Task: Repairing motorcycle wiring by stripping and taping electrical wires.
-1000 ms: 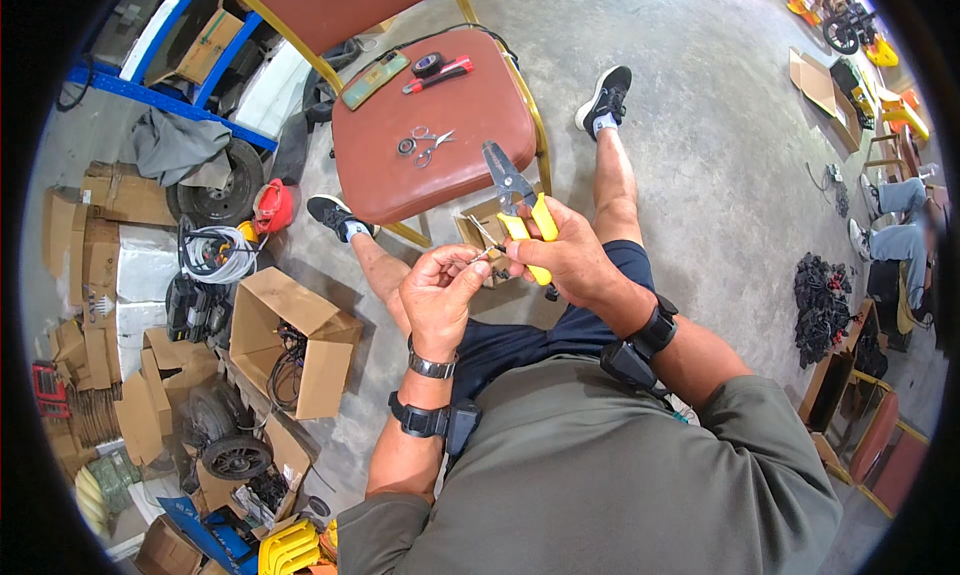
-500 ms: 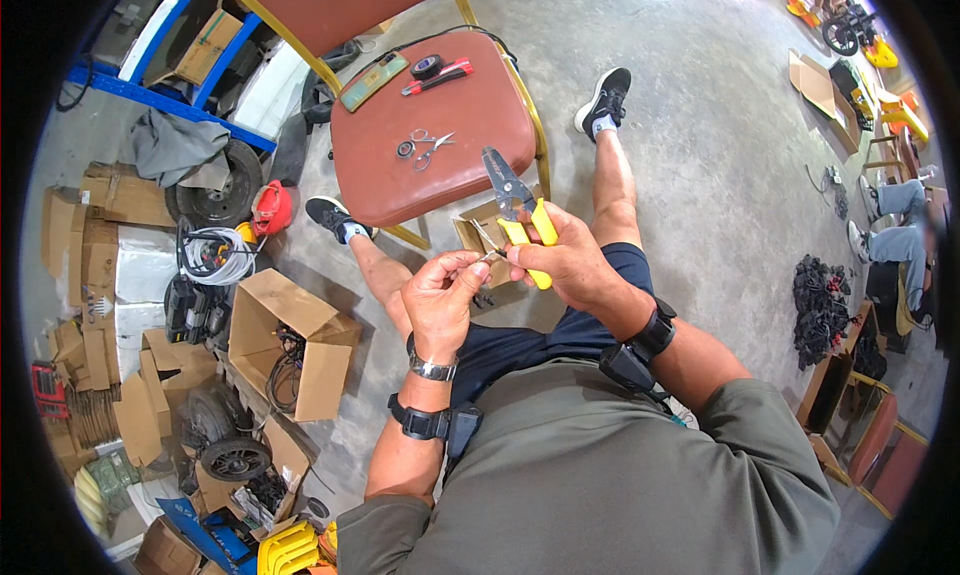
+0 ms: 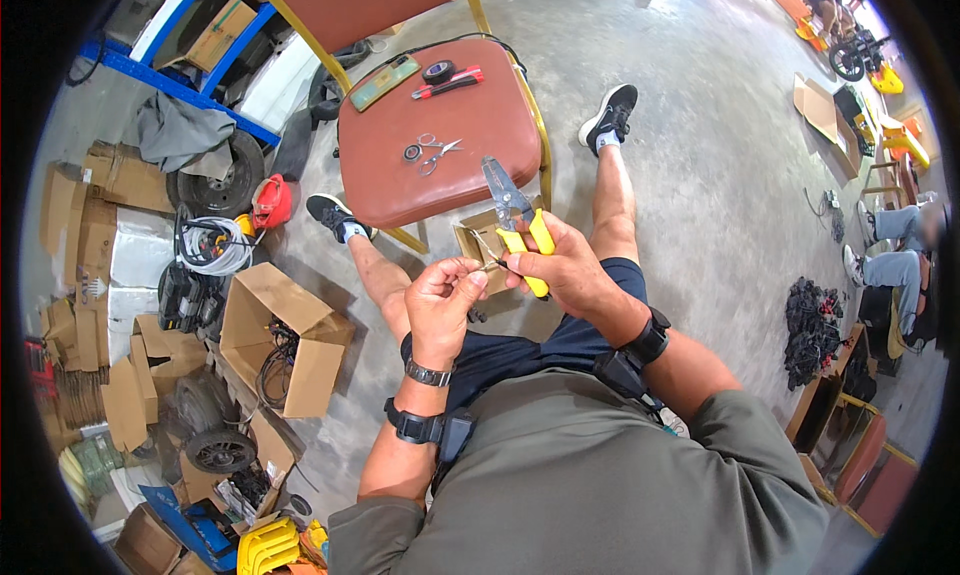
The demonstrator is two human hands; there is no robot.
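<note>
In front of my lap, my right hand is closed around the yellow handles of wire strippers, whose grey jaws point away from me. My left hand pinches a thin wire between thumb and fingertips, close beside my right fingers. The wire's exact ends are too small to make out. Beyond my hands, a brown chair seat carries small scissors, a red-and-black utility knife, a roll of black tape and a greenish phone.
Under my hands, a small open cardboard box sits between my legs. To the left are a larger carton with black cables, a red helmet and a coil of white hose. A dark heap of parts lies at the right.
The view has shifted slightly. Both hands stay close together with the wire and the strippers still held; the strippers' handles have turned a little.
</note>
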